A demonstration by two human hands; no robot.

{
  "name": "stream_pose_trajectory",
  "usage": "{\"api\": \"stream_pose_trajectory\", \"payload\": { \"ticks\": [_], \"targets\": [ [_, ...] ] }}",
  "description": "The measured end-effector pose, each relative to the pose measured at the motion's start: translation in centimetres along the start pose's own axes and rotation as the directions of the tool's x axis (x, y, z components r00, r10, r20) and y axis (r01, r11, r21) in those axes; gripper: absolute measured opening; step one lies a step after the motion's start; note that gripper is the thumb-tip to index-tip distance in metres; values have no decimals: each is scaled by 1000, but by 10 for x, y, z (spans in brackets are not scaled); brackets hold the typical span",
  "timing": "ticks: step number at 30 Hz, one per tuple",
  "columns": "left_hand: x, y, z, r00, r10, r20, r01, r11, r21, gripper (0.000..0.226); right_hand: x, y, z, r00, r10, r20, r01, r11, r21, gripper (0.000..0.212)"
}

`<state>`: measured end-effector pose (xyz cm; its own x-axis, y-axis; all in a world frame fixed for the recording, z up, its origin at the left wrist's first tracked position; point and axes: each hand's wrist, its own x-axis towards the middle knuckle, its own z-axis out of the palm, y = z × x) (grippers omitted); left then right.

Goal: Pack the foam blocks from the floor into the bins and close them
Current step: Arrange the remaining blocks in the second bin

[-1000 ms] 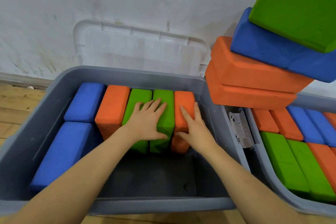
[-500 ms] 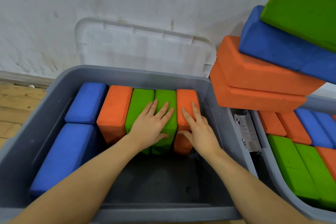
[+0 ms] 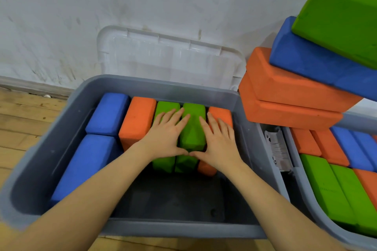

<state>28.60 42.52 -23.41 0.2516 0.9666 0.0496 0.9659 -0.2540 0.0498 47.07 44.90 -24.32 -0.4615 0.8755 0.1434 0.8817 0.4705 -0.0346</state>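
In the middle of the frame the left hand (image 3: 166,140) is laid flat, fingers straight and spread, on a green block (image 3: 165,112). Just beside it the right hand (image 3: 219,141) is laid flat as well, on the orange block (image 3: 221,113). Between them a second green block (image 3: 193,126) is seen, upright in the grey bin (image 3: 67,124). At the upper right more blocks (image 3: 285,87) are stacked.
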Motion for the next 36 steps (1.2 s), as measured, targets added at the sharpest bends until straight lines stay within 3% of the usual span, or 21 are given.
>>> {"api": "stream_pose_trajectory", "payload": {
  "ticks": [4,9,14,22,25,32,34,36],
  "targets": [
    [-23,-30,1,992,-97,87,86,989,116,115,12,-17,3,991,-120,53,121,992,-27,102],
    [-20,-34,8,997,-67,29,62,988,139,119,15,-21,14,996,-66,63,73,991,-114,114],
    [-12,-28,10,996,-69,63,52,969,243,114,17,-18,24,993,-109,-42,100,978,-182,106],
    [-16,-31,15,999,-1,-37,11,963,268,113,14,-22,30,991,-97,-96,70,966,-248,104],
    [-14,-28,15,997,-80,23,71,961,269,106,17,-24,24,996,-64,-61,51,979,-198,105],
    [-21,-30,-4,981,-102,168,78,987,143,96,14,-11,4,991,-116,62,121,988,-97,91],
    [-24,-26,-15,985,-123,119,118,992,48,85,10,-6,-11,995,-99,3,99,995,-17,82],
    [-27,-19,-32,988,-154,-20,153,988,-30,70,5,-3,-31,989,-64,-134,73,995,69,69]
  ]
}}
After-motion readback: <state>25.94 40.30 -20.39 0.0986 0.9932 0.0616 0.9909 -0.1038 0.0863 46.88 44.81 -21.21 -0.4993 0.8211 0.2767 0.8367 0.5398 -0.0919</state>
